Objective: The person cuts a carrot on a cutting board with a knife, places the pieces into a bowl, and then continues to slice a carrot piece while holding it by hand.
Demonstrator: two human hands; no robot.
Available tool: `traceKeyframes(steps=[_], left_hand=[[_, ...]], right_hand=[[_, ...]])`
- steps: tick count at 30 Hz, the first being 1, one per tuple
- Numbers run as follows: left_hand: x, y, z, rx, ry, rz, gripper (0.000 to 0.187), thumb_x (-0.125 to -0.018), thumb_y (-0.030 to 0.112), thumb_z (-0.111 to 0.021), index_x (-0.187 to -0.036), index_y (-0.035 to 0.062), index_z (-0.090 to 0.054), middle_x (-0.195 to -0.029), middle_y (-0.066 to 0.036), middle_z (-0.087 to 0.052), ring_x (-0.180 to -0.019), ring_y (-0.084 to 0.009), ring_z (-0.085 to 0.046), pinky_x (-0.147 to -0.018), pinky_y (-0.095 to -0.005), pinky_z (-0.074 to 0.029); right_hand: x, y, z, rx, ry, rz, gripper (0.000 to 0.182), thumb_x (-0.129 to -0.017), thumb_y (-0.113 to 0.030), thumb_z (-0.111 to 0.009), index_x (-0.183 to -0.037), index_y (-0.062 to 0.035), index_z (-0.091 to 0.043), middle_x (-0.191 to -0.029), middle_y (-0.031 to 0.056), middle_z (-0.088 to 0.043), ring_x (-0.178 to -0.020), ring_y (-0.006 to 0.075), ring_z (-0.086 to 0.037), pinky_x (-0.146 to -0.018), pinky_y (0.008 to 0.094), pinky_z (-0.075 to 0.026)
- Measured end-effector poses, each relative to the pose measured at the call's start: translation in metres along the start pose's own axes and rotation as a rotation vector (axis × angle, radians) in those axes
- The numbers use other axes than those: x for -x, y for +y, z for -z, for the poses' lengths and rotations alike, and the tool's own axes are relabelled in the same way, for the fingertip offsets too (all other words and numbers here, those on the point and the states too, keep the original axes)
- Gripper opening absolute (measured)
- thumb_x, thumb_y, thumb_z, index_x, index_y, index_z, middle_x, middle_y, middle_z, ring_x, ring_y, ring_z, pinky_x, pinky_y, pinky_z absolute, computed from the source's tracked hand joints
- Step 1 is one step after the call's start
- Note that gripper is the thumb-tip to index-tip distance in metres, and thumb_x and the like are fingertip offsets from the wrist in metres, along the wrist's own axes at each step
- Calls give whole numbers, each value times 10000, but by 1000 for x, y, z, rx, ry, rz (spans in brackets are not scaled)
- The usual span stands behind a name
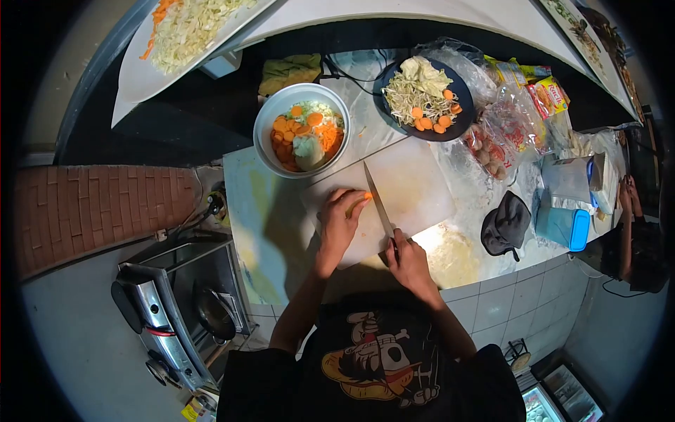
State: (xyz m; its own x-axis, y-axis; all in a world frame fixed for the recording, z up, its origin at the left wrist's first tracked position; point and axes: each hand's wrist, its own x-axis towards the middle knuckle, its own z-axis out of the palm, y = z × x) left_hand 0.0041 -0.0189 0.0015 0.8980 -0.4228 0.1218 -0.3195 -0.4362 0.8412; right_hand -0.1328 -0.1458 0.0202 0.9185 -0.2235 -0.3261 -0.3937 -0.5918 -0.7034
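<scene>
Head view: a white cutting board is seen lying on the tabletop. A piece of carrot is pinned to the board under the fingertips of the left hand, whose grip is curled and pressed down on it; only the orange end is shown past the fingers. A knife is held by the right hand, its grip wrapped tight about the handle at the board's near edge. The blade is laid just to the right of the carrot, close against the left fingertips, with the tip pointed away from the body. Beyond the board, a pale bowl of sliced carrot and greens is placed, and a dark plate of shredded vegetables is set to its right.
</scene>
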Motion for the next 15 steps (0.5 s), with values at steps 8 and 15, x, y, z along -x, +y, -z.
traceKeyframes(steps=[8, 15], left_hand=[[0, 0, 0, -44, -13, -35, 183, -803, 44, -700, -984, 28, -720, -916, -132, -661, -836, -322, -611, -743, -393, -487], [1, 7, 0, -93, -32, -36, 208, -794, -17, -676, -993, 26, -720, -915, -136, -656, -848, -310, -615, -768, -401, -477]], right_hand=[[2, 0, 0, 154, -6, 21, 434, -833, -111, -603, -1223, 21, -465, -736, 226, -622, -707, 427, -617, -625, 501, -502], [3, 0, 0, 171, 10, 31, 415, -827, -120, -622, -1188, 17, -472, -731, 225, -622, -711, 416, -624, -610, 495, -507]])
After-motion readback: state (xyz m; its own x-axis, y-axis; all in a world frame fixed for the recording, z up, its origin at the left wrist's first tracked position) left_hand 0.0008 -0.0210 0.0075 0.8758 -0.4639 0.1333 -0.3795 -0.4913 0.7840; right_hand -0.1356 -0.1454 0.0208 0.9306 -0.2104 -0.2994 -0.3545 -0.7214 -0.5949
